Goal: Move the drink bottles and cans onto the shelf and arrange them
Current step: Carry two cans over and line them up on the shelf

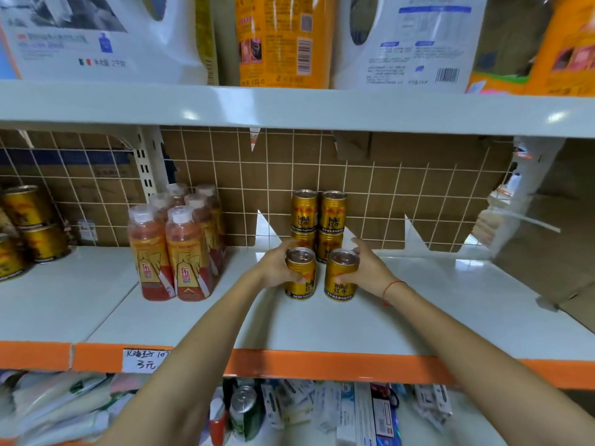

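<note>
Left hand (273, 268) grips one gold can (301, 273); right hand (367, 268) grips a second gold can (342, 274). Both stand upright, tops up, side by side on the white shelf (322, 326). Just behind: four stacked cans (318, 225); orange drink bottles (177, 243) left.

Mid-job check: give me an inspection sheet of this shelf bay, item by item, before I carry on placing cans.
Surface: white shelf with orange front edge, handwritten price tag on it.
Job's things: four gold cans stacked two-high at the back; two front cans, left can, right can, upright on the shelf; orange drink bottles grouped left.
Clutter: more gold cans on the neighbouring bay.
Hands: left hand grips the left can; right hand grips the right can.
Cables: nothing seen.
Surroundings: detergent jugs above, mixed packets below.
</note>
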Demonstrator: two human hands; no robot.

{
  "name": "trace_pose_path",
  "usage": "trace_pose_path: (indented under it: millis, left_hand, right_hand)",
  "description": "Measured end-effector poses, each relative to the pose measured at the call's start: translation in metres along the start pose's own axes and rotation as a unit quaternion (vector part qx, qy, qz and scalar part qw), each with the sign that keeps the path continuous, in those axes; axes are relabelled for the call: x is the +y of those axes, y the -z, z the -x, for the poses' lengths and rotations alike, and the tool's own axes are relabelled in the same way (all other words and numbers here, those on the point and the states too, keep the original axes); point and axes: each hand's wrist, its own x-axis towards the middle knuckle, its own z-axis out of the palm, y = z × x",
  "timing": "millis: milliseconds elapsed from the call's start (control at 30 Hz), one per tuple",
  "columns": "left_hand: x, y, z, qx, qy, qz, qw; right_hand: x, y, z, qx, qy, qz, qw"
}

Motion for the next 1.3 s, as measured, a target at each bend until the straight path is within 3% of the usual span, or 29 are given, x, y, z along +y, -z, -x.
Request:
trace_pose_path:
  millis: [133, 433, 1033, 1300]
  left_hand:
    - [-0.014, -0.011, 0.010, 0.017, 0.027, 0.022, 0.999]
    - [-0.033, -0.037, 0.010, 0.086, 0.036, 0.023, 0.995]
    - [-0.052, -0.032, -0.027, 0.060, 0.019, 0.076, 0.995]
    - [-0.049, -0.040, -0.035, 0.117, 0.012, 0.058, 0.991]
  right_hand:
    - [0.014, -0.013, 0.005, -0.003, -0.033, -0.014, 0.999]
    - [0.023, -0.049, 0.005, 0.113, -0.042, -0.037, 0.992]
    - [0.022, -0.045, -0.026, 0.098, -0.012, -0.055, 0.994]
    - [0.024, -0.046, -0.034, 0.102, -0.014, -0.046, 0.994]
